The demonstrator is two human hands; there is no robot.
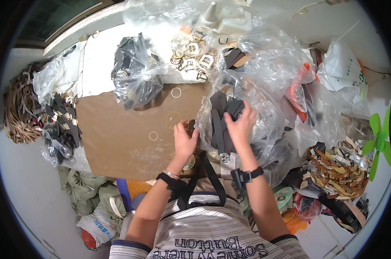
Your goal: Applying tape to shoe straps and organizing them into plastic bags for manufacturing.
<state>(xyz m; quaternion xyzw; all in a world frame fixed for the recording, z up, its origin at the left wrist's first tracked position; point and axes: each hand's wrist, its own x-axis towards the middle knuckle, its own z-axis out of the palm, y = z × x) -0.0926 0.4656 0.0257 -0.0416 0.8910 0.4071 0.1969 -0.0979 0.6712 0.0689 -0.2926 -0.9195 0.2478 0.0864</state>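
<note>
My left hand rests at the right side of a brown board, fingers bent and the thumb apart from them. A small dark patch shows between thumb and fingers; I cannot make out what it is. Just right of it lies an opened clear plastic bag with flat dark grey strips in it. Over these strips my right hand is spread, thumb and fingers apart, its fingertips close to the upper strips. A small metallic piece lies below the strips.
Gold-coloured buckles lie at the back, near a white bottle with a nozzle. A bag of dark pieces sits on the board's far edge. Strap bundles stand left, brown scraps and a green fan right.
</note>
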